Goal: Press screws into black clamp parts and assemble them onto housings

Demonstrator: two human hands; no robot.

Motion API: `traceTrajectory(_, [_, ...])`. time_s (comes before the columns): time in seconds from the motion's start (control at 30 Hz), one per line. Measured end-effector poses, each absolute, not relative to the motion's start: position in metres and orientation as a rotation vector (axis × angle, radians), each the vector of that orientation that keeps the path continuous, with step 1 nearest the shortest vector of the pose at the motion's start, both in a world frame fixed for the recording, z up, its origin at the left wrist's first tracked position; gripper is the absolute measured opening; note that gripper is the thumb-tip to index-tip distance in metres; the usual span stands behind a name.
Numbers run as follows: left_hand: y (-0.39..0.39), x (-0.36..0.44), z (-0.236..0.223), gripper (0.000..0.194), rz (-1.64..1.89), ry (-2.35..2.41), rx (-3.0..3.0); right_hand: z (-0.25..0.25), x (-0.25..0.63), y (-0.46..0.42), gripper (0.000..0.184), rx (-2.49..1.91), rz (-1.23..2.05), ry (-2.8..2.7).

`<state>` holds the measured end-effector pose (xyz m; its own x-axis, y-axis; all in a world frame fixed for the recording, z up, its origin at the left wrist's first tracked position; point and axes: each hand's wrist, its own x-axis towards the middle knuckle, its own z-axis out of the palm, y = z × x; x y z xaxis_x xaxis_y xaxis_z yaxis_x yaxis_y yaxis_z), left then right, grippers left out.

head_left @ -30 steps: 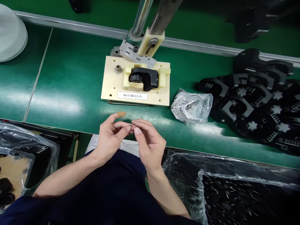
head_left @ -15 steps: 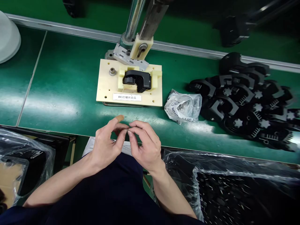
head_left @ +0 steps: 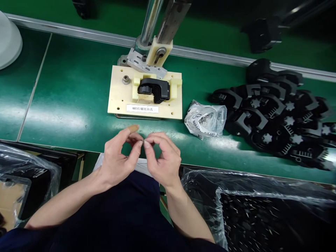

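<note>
My left hand and my right hand meet fingertip to fingertip above the bench's near edge. Each pinches with thumb and fingers at the same spot; whatever tiny thing lies between them is too small to make out. A tan covering wraps one fingertip of the left hand. Beyond the hands sits a cream fixture plate with a printed label. A curved black plastic part rests in its nest. To the right of the plate, an open clear plastic bag holds small metal pieces.
A heap of black plastic parts covers the bench's right side. A metal post and arm rise behind the fixture. Plastic-lined bins stand below the bench: the right bin with dark pieces, the left bin. A white round object is far left.
Both hands have shifted slightly away from my body, fingertips still together. The small shiny bit seen between them earlier is now hidden. The fixture, bag and heap stay put.
</note>
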<state>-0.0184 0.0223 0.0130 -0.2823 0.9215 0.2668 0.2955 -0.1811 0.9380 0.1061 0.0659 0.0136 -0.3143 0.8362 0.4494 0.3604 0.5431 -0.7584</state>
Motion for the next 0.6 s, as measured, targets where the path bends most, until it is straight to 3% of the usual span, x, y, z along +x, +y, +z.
traceTrajectory(0.2, [0.088, -0.045, 0.023, 0.023, 1.729, 1.59, 1.556, 0.01, 0.077, 0.135, 0.012, -0.996, 0.274, -1.656])
traceTrajectory(0.4, [0.156, -0.063, 0.022, 0.035, 1.697, 1.536, 1.558, 0.007, 0.048, 0.177, 0.02, -1.064, 0.192, -1.68])
traceTrajectory(0.6, [0.17, -0.065, 0.019, 0.044, 1.599, 1.465, 1.625, -0.001, 0.046, 0.182, 0.028, -1.118, 0.147, -1.707])
